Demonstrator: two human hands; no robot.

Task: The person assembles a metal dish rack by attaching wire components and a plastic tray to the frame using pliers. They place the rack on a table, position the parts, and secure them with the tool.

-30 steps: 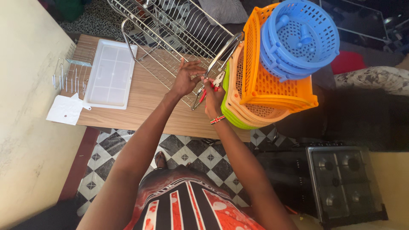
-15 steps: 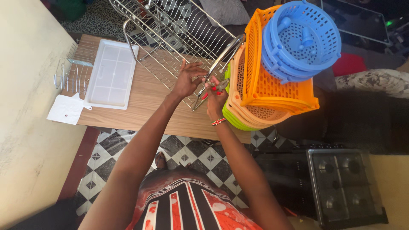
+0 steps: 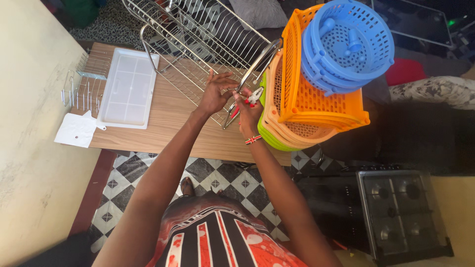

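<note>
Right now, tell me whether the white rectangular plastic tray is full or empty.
Empty: the white rectangular plastic tray shows only its bare ribbed bottom.

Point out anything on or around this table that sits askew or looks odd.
The stack of orange baskets stands on edge at the table's right end, leaning, with blue round baskets perched on top. The wire dish rack lies tilted, overhanging the far edge. Nothing looks spilled or broken.

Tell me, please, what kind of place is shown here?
Probably a home kitchen or living area. A gas cooker stands on the right, a wire dish rack lies on the wooden table, plastic baskets are stacked beside it, and the floor has checkered tiles.
</note>
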